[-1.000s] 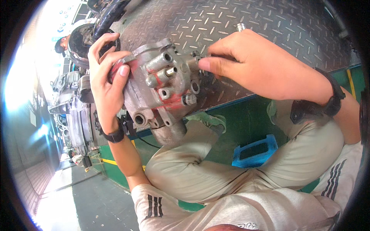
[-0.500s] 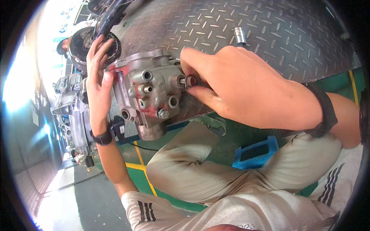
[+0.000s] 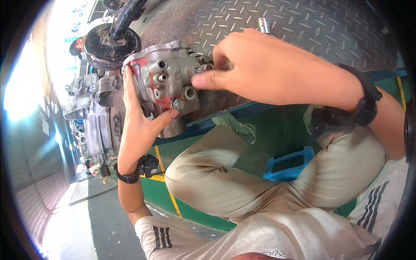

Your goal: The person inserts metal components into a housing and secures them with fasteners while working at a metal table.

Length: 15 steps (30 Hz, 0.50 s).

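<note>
A: What does the head view show of the left hand?

B: The left hand (image 3: 141, 123) lies against the lower left side of a grey metal housing (image 3: 174, 89). Its fingers run up along the edge and its thumb reaches across, spread wide from them, the tip just below a bolt head (image 3: 178, 104).

A: And where is the housing?

B: At the near edge of a checker-plate bench (image 3: 303, 39), between the two hands. It has red smears, several round ports facing the viewer, and a stubby cylinder (image 3: 173, 128) at its lower end.

A: The right hand?

B: The right hand (image 3: 247, 71) comes in from the right, at the housing's upper right side. Thumb and forefinger are close together by a small fitting (image 3: 207, 67) there. They're blurred, so I can't tell whether they pinch it.

A: Anything nearby?

B: A shiny socket (image 3: 263, 24) sits on the bench just beyond the right hand. Past the left hand are a round black part (image 3: 110, 45) and grey castings (image 3: 95, 119).

A: Below the bench?

B: A blue stool (image 3: 290, 164) stands on the green floor (image 3: 268, 123), near the person's bent legs (image 3: 208, 180).
</note>
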Available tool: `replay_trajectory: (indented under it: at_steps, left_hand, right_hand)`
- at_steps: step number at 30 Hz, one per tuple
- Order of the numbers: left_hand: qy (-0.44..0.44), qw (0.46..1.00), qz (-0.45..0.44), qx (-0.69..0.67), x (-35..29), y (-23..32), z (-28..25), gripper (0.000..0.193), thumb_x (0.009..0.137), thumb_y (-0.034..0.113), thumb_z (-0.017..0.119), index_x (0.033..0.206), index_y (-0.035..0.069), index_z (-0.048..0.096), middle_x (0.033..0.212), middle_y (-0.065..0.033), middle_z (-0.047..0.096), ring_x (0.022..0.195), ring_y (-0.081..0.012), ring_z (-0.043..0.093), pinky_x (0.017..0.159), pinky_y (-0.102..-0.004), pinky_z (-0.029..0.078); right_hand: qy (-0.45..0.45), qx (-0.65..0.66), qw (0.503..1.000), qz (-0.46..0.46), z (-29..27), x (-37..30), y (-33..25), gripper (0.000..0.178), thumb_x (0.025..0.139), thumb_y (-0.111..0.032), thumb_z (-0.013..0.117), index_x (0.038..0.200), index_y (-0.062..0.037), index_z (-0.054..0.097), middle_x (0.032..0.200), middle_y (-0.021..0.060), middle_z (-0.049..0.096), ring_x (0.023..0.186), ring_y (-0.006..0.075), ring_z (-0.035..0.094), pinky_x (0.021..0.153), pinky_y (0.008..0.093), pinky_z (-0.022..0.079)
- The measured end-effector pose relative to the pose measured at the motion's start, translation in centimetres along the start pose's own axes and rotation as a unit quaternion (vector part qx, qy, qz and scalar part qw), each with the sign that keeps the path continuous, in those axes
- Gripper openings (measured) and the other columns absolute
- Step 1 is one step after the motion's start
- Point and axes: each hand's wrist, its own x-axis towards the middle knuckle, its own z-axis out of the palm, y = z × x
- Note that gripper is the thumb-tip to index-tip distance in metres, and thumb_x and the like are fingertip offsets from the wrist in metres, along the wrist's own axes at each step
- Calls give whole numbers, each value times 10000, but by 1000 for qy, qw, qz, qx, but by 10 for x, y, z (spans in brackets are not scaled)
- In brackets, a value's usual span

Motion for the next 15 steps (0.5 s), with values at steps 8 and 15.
replay_trajectory:
  at_steps: [8,15]
  left_hand:
    - [-22,1000,-3,-12,10,-16,-5,1235,676,71,774,1677,-11,55,1727,-232,168,1601,-336,180,1291,-405,170]
    - [-18,999,50,8,20,-36,-5,1213,656,60,736,1680,-4,89,1733,-215,165,1613,-328,152,1300,-412,144]
  right_hand:
    - [23,37,993,-106,9,-7,15,440,979,-345,695,884,85,696,702,262,653,668,390,681,671,475,516]
    - [-34,133,990,34,20,-1,-1,412,990,-281,643,892,115,704,734,297,659,690,417,652,711,499,525]
